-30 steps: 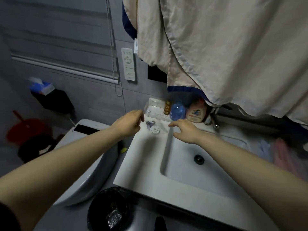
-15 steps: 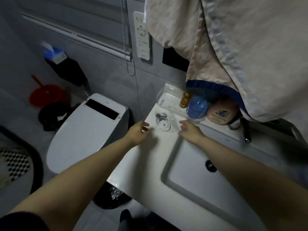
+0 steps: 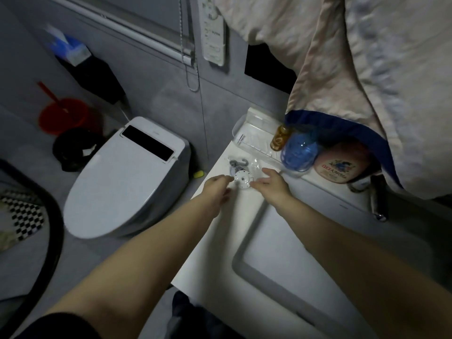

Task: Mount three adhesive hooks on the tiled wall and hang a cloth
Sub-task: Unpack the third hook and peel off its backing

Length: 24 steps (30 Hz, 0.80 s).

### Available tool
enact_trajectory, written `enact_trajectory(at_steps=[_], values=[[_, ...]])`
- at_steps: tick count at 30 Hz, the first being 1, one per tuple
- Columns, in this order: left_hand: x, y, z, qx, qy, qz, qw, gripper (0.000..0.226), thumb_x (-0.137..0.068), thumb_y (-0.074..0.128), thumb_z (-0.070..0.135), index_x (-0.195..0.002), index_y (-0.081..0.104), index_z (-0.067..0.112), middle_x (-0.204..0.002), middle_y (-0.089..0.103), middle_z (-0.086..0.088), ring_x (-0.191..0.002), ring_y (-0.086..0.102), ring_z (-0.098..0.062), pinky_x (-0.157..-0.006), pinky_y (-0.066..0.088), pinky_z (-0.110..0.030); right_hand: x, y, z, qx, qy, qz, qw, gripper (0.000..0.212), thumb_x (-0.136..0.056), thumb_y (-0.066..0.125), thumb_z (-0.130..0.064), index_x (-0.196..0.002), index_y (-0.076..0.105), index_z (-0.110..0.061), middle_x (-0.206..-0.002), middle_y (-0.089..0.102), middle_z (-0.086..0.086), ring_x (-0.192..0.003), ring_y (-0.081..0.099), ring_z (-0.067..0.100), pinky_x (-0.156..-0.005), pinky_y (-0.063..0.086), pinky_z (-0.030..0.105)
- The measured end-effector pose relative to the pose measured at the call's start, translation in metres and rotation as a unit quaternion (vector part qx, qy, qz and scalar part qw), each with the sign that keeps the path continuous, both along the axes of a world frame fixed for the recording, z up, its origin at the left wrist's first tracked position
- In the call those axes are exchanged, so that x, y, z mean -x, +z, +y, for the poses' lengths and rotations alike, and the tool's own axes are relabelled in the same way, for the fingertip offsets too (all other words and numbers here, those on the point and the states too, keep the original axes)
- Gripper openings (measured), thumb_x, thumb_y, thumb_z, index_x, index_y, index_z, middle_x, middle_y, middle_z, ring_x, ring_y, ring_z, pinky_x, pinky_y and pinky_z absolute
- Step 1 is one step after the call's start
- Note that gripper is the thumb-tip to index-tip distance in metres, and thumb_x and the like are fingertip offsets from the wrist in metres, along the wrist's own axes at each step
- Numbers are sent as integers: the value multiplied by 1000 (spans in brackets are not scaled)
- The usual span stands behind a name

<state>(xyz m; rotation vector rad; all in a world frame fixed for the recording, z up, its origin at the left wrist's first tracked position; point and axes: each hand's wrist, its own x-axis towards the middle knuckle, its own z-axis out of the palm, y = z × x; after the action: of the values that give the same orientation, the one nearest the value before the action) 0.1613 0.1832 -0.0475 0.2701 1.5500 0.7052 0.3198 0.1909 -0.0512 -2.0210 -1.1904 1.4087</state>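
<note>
Both arms reach out over the white bench (image 3: pixel 220 241) beside the sink (image 3: pixel 281 260). The left hand (image 3: pixel 216 185) and the right hand (image 3: pixel 271 183) close in on a round white hook base (image 3: pixel 242 178) lying flat between them. Left fingertips touch its rim; whether either grip has hold of it, I cannot tell. Just beyond, grey hooks (image 3: pixel 238 163) lie loose on the bench. Above hangs a beige cloth (image 3: pixel 354 81).

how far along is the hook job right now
Done: nothing mounted that shows. In hand: left hand and right hand reach from either side for the round hook lying on the sink counter, neither clearly gripping. Left: mounting all three hooks, then hanging a cloth.
</note>
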Motion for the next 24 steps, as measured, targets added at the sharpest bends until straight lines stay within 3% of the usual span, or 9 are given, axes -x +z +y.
enact_trajectory(at_steps=[2,4,9,14,17,21,24], values=[[0,0,-2,14,33,-17,999,4,-91,64,15,-90,60,14,-93,61,-3,-76,61,-17,-77,49,-30,2,-1,-1,-2,3,2,1000,64,-83,76,-16,-140,46,-15,-107,64,5,-98,59,18,-87,43,25],[1,-1,-5,18,38,-20,999,6,-91,64,15,-87,59,14,-88,62,-3,-74,61,-16,-72,49,-28,4,-1,-2,-15,1,-6,1000,58,-85,73,-14,-138,50,-14,-102,64,5,-94,57,16,-81,40,22],[5,4,-15,22,44,-36,998,13,-92,63,14,-80,59,12,-77,60,-3,-65,57,-17,-64,47,-26,5,0,-4,-57,-21,-28,998,39,-89,66,-10,-128,63,-13,-89,63,-1,-91,59,14,-83,42,18],[12,11,-27,17,45,-88,995,21,-83,75,29,-81,63,12,-66,56,-3,-54,50,-17,-58,45,-28,12,3,-13,-58,-33,68,995,34,-88,65,-2,-119,67,-15,-86,63,1,-92,64,21,-99,53,43],[20,17,-34,6,65,-84,994,31,-74,81,39,-86,67,14,-65,54,-2,-53,48,-16,-57,45,-28,18,20,-27,-72,-15,134,988,34,-90,63,3,-123,64,-6,-86,60,6,-92,62,21,-95,54,41],[40,32,-53,-39,55,-119,991,23,-90,67,42,-94,68,19,-53,59,7,-54,57,-9,-53,49,-20,27,44,-47,-113,38,153,981,35,-89,65,1,-119,67,-17,-89,64,5,-85,65,12,-92,52,33],[58,43,-71,-70,48,-165,983,28,-91,63,43,-105,69,20,-87,72,0,-83,68,-14,-63,59,-23,39,62,-64,-147,72,153,975,36,-88,67,-1,-119,67,-19,-94,67,7,-82,65,4,-85,50,18]])
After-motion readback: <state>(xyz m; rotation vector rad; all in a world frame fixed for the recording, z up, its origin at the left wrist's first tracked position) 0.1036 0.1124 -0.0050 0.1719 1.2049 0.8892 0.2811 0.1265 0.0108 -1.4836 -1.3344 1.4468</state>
